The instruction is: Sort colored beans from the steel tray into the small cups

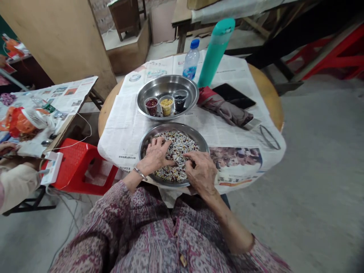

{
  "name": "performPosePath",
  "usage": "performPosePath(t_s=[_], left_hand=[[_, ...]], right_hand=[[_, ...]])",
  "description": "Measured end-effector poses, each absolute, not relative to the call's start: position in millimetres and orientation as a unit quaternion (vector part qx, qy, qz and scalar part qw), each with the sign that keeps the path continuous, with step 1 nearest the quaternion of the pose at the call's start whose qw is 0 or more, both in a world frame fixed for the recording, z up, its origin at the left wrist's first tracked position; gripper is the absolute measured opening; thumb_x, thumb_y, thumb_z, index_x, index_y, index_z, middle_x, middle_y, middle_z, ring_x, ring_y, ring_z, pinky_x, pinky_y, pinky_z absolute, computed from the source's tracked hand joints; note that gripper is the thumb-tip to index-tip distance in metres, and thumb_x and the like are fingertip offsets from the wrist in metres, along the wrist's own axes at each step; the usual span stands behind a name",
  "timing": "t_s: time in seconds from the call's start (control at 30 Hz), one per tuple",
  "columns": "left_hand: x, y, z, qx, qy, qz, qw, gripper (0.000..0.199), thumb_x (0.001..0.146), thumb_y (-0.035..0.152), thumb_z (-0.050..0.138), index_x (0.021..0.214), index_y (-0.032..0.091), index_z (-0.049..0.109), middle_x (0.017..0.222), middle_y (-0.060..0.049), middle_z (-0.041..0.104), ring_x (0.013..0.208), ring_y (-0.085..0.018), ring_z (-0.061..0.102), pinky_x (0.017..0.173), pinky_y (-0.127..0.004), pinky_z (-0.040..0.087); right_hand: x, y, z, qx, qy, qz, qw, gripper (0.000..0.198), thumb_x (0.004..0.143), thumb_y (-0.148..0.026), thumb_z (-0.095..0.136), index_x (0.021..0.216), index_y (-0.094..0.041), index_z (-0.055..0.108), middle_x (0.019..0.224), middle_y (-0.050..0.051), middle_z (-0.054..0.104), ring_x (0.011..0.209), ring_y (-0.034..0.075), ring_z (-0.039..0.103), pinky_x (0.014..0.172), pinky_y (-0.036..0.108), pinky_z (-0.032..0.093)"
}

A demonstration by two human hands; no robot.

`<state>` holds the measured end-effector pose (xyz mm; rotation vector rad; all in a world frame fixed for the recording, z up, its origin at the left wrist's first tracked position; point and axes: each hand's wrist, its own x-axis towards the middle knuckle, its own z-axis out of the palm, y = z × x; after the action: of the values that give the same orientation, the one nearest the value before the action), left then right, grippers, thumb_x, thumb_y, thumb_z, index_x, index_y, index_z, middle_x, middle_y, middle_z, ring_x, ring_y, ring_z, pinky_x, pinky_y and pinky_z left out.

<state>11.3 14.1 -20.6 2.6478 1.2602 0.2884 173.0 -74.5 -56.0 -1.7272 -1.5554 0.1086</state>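
A steel bowl [202, 141] in front of me holds a mix of white grains and dark red, yellow and black beans or kernels [178, 151]. My left hand [155, 156], with a bangle at its wrist, rests on the mix at the bowl's left side, thumb and fingers apart. Over the right side is my right hand [201, 170], its index finger reaching toward the grains and its other fingers curled; anything within them is hidden. Behind stands a larger steel basin [145, 91] with three clear cups: red beans [151, 107], yellow kernels [166, 106] and black beans [179, 101].
Newspaper covers the round table [267, 94]. A water bottle [191, 60], a teal bottle [216, 51], a folded umbrella [224, 108] and a black tablet-like item [234, 95] lie or stand beyond the bowls. A red stool [75, 165] and another person's sleeve [19, 185] are at left.
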Motion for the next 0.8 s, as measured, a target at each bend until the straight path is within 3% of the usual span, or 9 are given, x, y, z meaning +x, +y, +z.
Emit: performPosePath(t_s=[0.17,0.37,0.53,0.67,0.8], left_hand=[[22.1,16.5,-28.0,0.903,0.388,0.106,0.153,0.024,0.082,0.014,0.067,0.105,0.018,0.064,0.103,-0.009,0.064,0.096,-0.025,0.062,0.09,-0.04,0.053],[27.2,8.0,-21.4,0.883,0.375,0.123,0.253,0.019,0.081,0.008,0.063,0.095,0.018,0.071,0.086,-0.002,0.072,0.08,-0.018,0.066,0.081,-0.032,0.054],[21.9,-18.7,-11.2,0.924,0.295,0.084,0.226,0.013,0.091,0.011,0.057,0.1,0.015,0.066,0.1,-0.006,0.069,0.098,-0.018,0.064,0.093,-0.032,0.052],[21.2,-26.8,-7.4,0.969,0.175,0.015,0.177,0.024,0.094,0.007,0.048,0.112,0.015,0.062,0.114,-0.008,0.066,0.108,-0.019,0.059,0.101,-0.034,0.047],[22.9,-16.2,-12.8,0.98,0.173,-0.017,0.093,0.038,0.092,0.007,0.049,0.127,0.019,0.057,0.129,-0.007,0.061,0.122,-0.024,0.05,0.101,-0.04,0.045]], right_hand=[[173.0,-74.9,-56.7,-0.683,-0.617,0.044,0.389,0.031,0.083,-0.012,0.046,0.094,-0.022,0.072,0.098,0.006,0.075,0.094,0.026,0.062,0.087,0.039,0.048],[173.1,-73.5,-59.6,-0.676,-0.603,0.045,0.421,0.03,0.084,-0.011,0.046,0.094,-0.022,0.072,0.098,0.007,0.075,0.096,0.025,0.063,0.09,0.039,0.049],[174.2,-70.9,-66.3,-0.628,-0.58,0.033,0.519,0.028,0.089,-0.014,0.045,0.094,-0.021,0.072,0.096,0.007,0.074,0.094,0.023,0.065,0.091,0.041,0.05],[174.6,-71.4,-68.5,-0.62,-0.568,0.036,0.54,0.029,0.092,-0.015,0.044,0.097,-0.021,0.072,0.097,0.008,0.074,0.096,0.023,0.065,0.091,0.042,0.05],[174.5,-71.2,-68.5,-0.622,-0.569,0.037,0.536,0.027,0.092,-0.016,0.046,0.096,-0.021,0.073,0.097,0.008,0.074,0.095,0.023,0.065,0.091,0.043,0.05]])
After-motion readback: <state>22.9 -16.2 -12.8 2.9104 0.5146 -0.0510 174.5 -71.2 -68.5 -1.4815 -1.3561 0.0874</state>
